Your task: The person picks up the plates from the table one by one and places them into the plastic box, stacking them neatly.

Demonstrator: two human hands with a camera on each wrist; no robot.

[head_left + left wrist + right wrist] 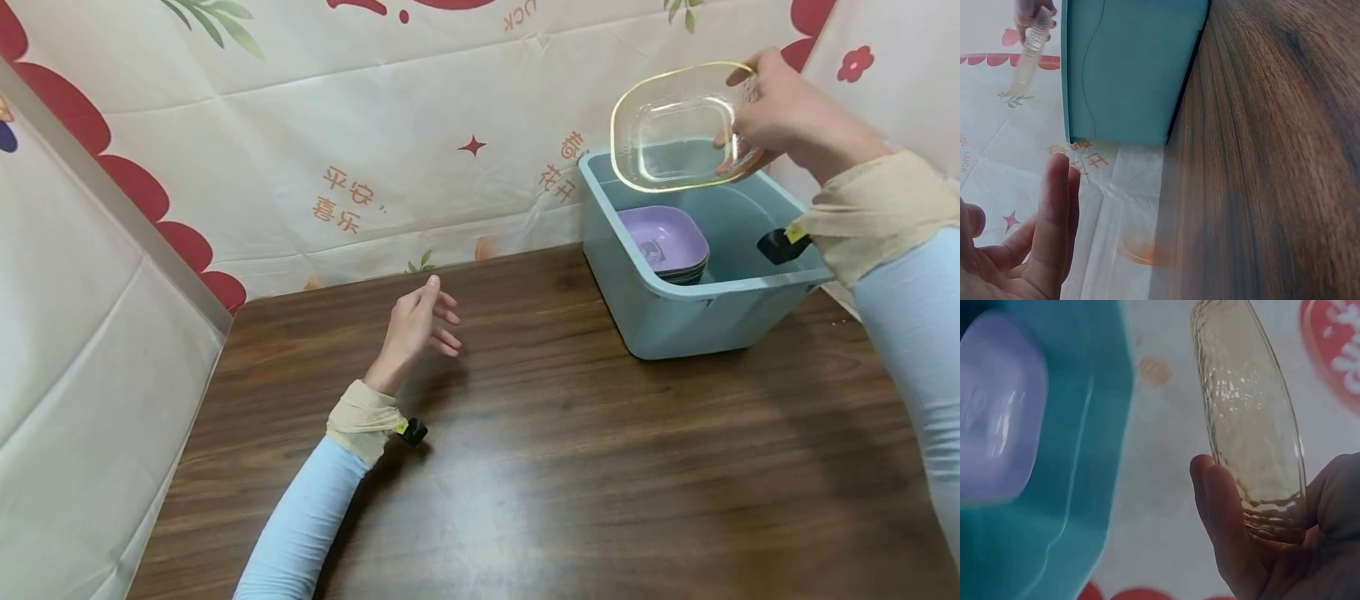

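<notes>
My right hand grips the right end of a clear, yellowish bowl with a gold-coloured rim. In the head view the bowl is tilted and overlaps the back of a blue-green plastic bin. The right wrist view shows the bowl's rippled side from close up, thumb on one side and fingers on the other. Inside the bin sits a stack of small dishes, a purple bowl on top. Over the table's left half, my left hand holds nothing, its fingers loosely extended.
The bin stands at the back right of the dark wood table. Behind it hangs a white printed cloth with red and orange designs. Another white cloth panel borders the table on the left.
</notes>
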